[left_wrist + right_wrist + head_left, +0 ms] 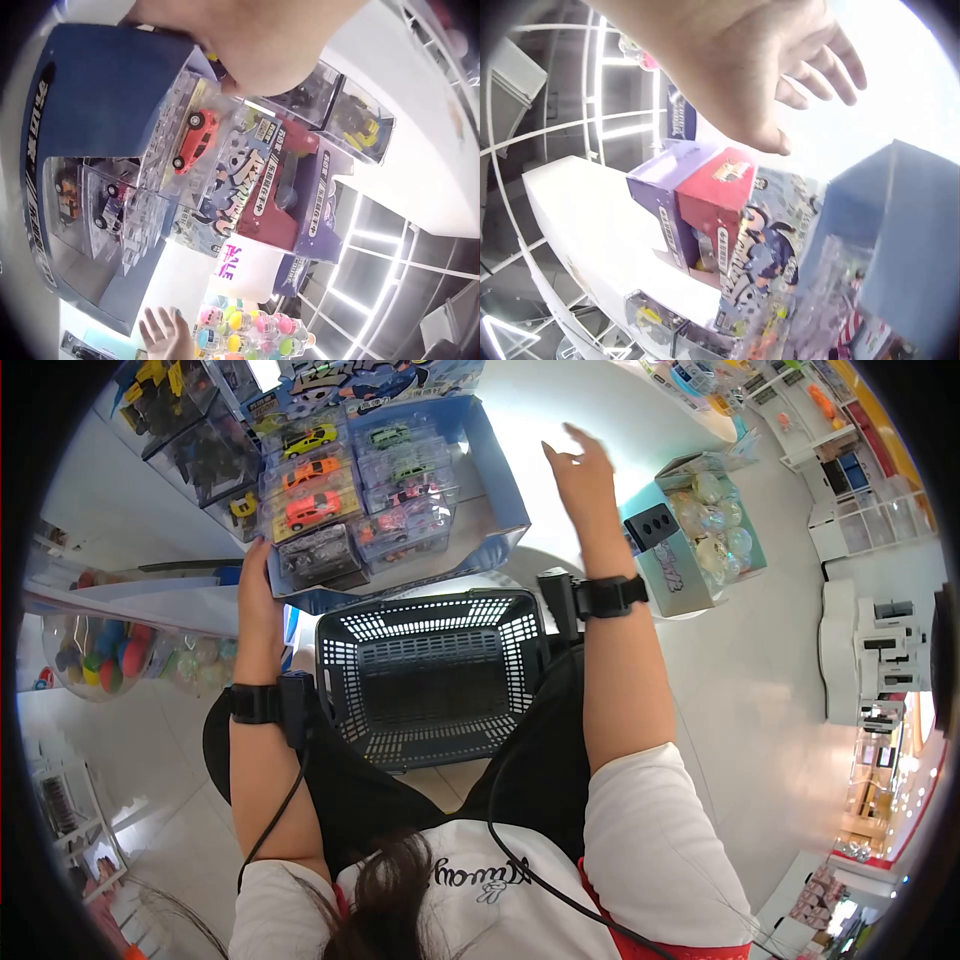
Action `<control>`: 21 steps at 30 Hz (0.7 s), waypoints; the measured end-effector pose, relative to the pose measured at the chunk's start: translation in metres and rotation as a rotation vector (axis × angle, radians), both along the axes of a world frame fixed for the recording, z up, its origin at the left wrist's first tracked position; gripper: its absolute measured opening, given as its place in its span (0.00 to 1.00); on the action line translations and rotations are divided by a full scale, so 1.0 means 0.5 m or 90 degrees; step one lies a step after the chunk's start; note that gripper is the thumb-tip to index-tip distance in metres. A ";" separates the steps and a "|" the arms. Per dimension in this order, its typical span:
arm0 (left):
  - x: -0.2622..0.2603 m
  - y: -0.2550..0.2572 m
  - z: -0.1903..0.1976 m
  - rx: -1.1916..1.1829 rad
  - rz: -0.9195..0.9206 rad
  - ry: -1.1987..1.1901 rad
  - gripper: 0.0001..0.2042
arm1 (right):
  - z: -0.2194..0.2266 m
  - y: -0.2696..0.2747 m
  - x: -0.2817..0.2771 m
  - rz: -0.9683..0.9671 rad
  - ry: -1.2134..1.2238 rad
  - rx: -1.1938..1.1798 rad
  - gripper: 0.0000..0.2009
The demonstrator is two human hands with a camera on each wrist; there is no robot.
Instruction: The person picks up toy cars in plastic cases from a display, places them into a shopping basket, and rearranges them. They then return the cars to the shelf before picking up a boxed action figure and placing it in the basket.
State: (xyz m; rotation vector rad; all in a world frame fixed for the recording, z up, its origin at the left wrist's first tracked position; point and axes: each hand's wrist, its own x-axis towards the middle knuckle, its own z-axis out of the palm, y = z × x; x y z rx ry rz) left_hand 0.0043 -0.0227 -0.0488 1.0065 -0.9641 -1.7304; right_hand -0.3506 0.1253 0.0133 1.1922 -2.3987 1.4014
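A blue display box (497,465) holds several toy cars in clear cases, among them a red car (313,510) and an orange car (310,472). My left hand (258,600) lies against the box's near left corner; in the left wrist view, its thumb side is next to the case with the red car (196,142), and most of its fingers are hidden. My right hand (588,485) is raised beyond the box's right side, holding nothing. In the right wrist view, its fingers (832,71) are spread and slightly bent over the bright white surface.
A black plastic basket (335,660) stands between my knees, below the box. To the right is a light green box (685,585) of clear balls (715,510). Clear cases with yellow and black toys (205,455) stand at left. Red (716,187) and purple boxes (660,176) stand behind.
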 end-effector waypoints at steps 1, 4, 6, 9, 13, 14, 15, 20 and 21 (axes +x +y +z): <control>-0.001 0.001 0.004 -0.015 0.016 -0.006 0.26 | 0.028 0.026 -0.017 -0.026 0.052 -0.018 0.23; 0.010 -0.009 -0.005 -0.094 0.046 -0.114 0.29 | 0.072 0.119 -0.087 -0.137 0.138 0.061 0.23; 0.008 0.007 0.009 -0.132 0.066 -0.201 0.31 | 0.069 0.173 -0.136 -0.187 0.121 0.191 0.28; 0.004 0.033 0.056 -0.154 0.091 -0.276 0.32 | 0.063 0.225 -0.173 -0.236 -0.020 0.364 0.36; 0.001 0.040 0.056 -0.176 0.072 -0.265 0.32 | 0.042 0.238 -0.155 -0.279 -0.002 0.439 0.37; -0.001 0.038 0.051 -0.190 0.066 -0.257 0.32 | 0.033 0.245 -0.164 -0.258 -0.008 0.429 0.36; -0.001 0.031 0.038 -0.205 0.059 -0.249 0.31 | 0.026 0.248 -0.174 -0.238 -0.014 0.419 0.34; 0.000 0.005 0.014 -0.244 0.066 -0.233 0.30 | 0.024 0.295 -0.206 0.005 0.178 0.332 0.25; -0.001 0.010 0.021 -0.250 0.066 -0.231 0.31 | 0.006 0.290 -0.202 0.012 0.201 0.365 0.25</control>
